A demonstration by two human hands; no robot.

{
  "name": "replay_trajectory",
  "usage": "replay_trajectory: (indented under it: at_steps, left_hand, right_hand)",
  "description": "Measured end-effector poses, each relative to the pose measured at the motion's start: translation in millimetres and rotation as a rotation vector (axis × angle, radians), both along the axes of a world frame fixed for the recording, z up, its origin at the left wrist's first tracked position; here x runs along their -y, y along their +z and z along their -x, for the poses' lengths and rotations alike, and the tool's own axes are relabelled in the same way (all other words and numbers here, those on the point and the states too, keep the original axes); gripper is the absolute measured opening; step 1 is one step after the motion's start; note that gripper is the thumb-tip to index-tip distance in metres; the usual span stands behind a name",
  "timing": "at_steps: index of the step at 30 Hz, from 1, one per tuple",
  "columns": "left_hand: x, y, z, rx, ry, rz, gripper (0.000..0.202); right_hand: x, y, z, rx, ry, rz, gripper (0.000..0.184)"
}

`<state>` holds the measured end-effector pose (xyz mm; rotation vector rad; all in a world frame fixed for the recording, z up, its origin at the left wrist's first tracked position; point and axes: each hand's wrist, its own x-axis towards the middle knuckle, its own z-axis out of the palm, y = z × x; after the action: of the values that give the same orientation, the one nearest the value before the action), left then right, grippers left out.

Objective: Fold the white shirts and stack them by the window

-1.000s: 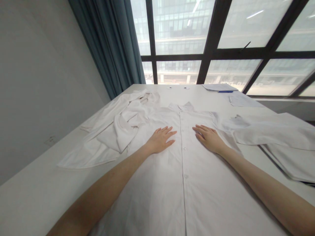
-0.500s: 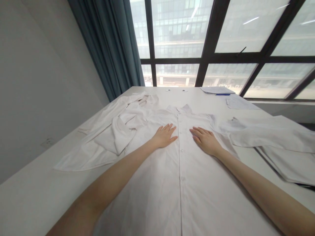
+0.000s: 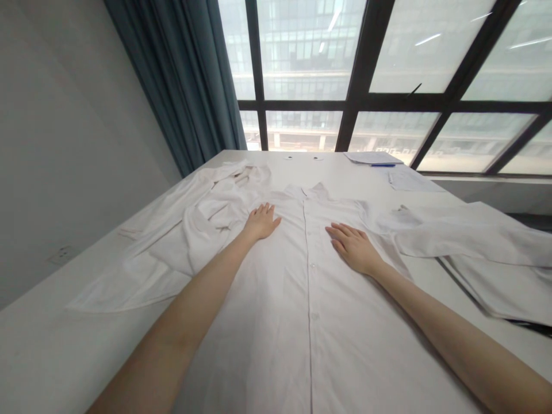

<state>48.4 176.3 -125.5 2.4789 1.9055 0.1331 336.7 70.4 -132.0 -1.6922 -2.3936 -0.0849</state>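
Observation:
A white button-up shirt (image 3: pixel 280 299) lies front side up on the white table, its collar at the far end and its button placket running toward me. My left hand (image 3: pixel 261 222) rests flat on the left chest near the shoulder, fingers stretched out. On the other side of the placket, my right hand (image 3: pixel 351 247) lies flat on the right chest with its fingers extended. Neither hand grips the cloth. Under my left forearm and to its left is a crumpled white garment (image 3: pixel 172 247); where it meets the shirt is hard to make out.
On the right, a white sleeve (image 3: pixel 457 233) lies across a pale folded cloth or flat item (image 3: pixel 509 287). Papers (image 3: pixel 371 157) and a blue pen (image 3: pixel 383 165) sit at the table's far edge (image 3: pixel 302 153). Beyond stand a blue curtain (image 3: pixel 185 86) and a window.
My left hand has slid left and away from me, from beside the placket toward the shoulder. My right hand stays at nearly the same place on the shirt. The view has shifted slightly.

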Motion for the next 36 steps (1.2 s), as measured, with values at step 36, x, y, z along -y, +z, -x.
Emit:
replay_trajectory:
  at_steps: [36]
  left_hand:
    - [-7.3, -6.5, -48.9, 0.083, -0.150, 0.054, 0.066]
  right_hand:
    - [-149.3, -4.6, -42.7, -0.148, -0.301, -0.019, 0.047]
